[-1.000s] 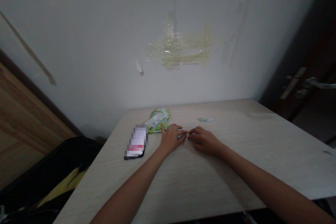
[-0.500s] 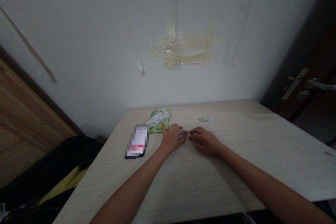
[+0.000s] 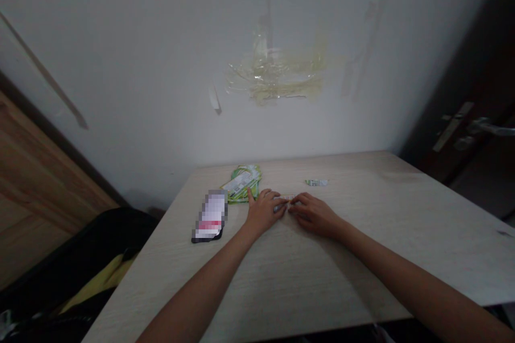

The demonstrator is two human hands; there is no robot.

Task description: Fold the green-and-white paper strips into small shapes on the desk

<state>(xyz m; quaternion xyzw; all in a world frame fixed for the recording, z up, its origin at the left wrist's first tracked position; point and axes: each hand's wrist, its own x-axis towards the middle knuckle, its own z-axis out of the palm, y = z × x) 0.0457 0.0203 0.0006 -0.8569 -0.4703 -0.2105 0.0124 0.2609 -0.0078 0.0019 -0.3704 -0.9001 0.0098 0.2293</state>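
Observation:
Both my hands rest on a pale wooden table [image 3: 362, 257], fingertips meeting over a small whitish strip of wrapper or paper [image 3: 286, 199]. My left hand [image 3: 263, 211] has its fingers curled on the strip's left end, with the index finger stretched toward a green and white packet [image 3: 242, 183]. My right hand [image 3: 314, 214] pinches the strip's right end. The strip is too small and dim to identify.
A phone [image 3: 210, 216] lies left of my left hand. A small torn green scrap [image 3: 316, 183] sits farther back on the table. The wall behind carries old tape remains [image 3: 277, 77]. A door handle [image 3: 485, 128] is at right; a dark bag [image 3: 80, 273] sits lower left.

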